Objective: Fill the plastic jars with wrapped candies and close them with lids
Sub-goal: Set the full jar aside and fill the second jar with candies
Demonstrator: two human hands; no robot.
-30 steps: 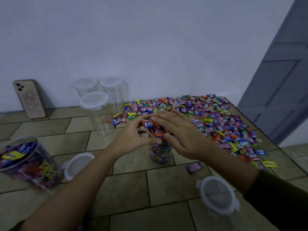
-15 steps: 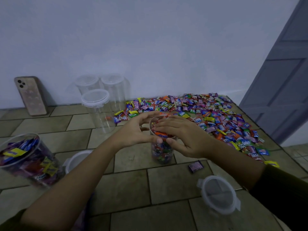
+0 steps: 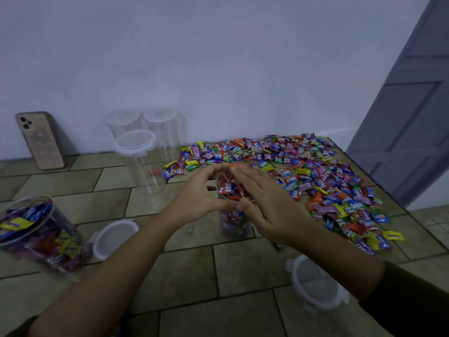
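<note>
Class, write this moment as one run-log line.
phase: filling | left hand: cups jar rim | right hand: flat on heaped candies | lid: off, nearby

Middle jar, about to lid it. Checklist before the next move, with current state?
1. Jar upright: ok.
2. Candies below the rim: not ok, heaped above it.
3. Left hand steadying the jar: ok, curled round the rim.
4. Right hand free to fetch a lid: not ok, flat fingers on the heap.
5. Lid close by: ok, loose beside the right forearm.
6. Lid clips open: cannot tell.
</note>
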